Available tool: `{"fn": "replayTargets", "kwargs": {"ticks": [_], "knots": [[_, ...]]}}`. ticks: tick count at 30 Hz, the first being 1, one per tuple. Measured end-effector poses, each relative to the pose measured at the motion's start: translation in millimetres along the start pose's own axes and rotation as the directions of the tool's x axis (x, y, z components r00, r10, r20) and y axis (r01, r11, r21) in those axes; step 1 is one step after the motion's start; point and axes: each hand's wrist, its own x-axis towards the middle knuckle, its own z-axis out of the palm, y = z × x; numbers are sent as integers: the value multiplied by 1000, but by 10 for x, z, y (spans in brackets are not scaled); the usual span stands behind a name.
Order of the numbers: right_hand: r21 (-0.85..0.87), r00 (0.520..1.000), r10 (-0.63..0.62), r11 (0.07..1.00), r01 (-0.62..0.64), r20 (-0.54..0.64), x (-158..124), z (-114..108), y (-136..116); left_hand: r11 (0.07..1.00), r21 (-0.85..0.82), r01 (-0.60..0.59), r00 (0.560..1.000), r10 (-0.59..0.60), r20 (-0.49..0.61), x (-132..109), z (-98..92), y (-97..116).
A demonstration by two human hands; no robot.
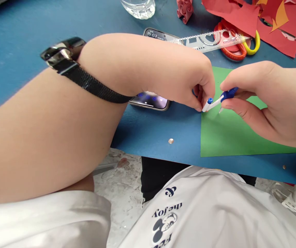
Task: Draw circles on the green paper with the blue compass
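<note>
A person's right hand pinches the blue head of a compass above the left part of a green paper sheet on a blue table. The left hand, fingers bunched, meets the white end of the compass; whether it grips cannot be told. A phone lies beneath the left wrist, near a clear ruler.

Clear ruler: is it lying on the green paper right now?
No, the clear ruler lies beyond the green paper, overlapping the orange scissor handle.
</note>
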Motion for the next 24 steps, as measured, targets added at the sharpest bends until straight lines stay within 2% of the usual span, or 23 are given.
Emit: {"fn": "replayTargets", "kwargs": {"ticks": [3, 13, 24], "knots": [[2, 1000, 13, 1000, -13, 12, 11, -7, -1, 996, 39, 84, 994, -86, 61, -11, -43, 92], [7, 1000, 6, 1000, -6, 23, 32, -15, -12, 984, 54, 171, 980, -175, 93, -8, -78, 160], [-28, 1000, 3, 1000, -3, 18, 16, -11, 21, 996, 33, 83, 995, -84, 51, -5, -62, 192]]}}
